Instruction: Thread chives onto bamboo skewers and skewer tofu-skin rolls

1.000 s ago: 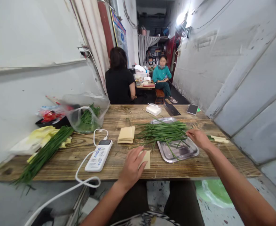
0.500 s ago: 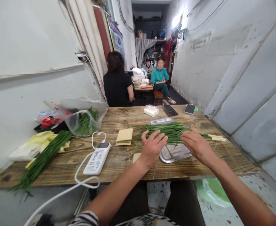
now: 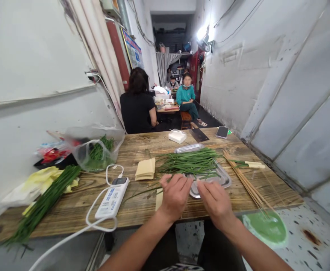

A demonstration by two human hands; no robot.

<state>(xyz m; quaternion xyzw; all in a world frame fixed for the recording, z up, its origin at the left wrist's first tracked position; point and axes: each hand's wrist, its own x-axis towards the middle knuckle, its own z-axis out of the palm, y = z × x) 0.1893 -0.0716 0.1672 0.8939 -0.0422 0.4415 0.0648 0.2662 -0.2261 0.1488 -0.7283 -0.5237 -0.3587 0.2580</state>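
Observation:
Low over the near rim of a metal tray (image 3: 226,180), my left hand (image 3: 176,195) is closed on a garlic chive (image 3: 142,192), whose thin end trails out to the left above the table. Close beside it, my right hand (image 3: 216,199) has its fingers pinched together. A short green bit shows between the two sets of fingertips, apparently the same chive; the fingers hide most of it. Just beyond both hands, a loose pile of garlic chives (image 3: 191,161) lies across the tray, with stalks sticking out to the left.
Right of the tray lie wooden skewers (image 3: 245,182) and a pale-handled knife (image 3: 253,164). To the left are folded tan paper (image 3: 145,169), a white power bank (image 3: 112,199) with its cable, a chive bundle (image 3: 48,197) and a plastic bag (image 3: 97,152). People sit beyond the table.
Both hands have drawn back from the chive pile toward me and come together, with fingers now closed on a chive. The skewers at the right are uncovered. The view has shifted slightly.

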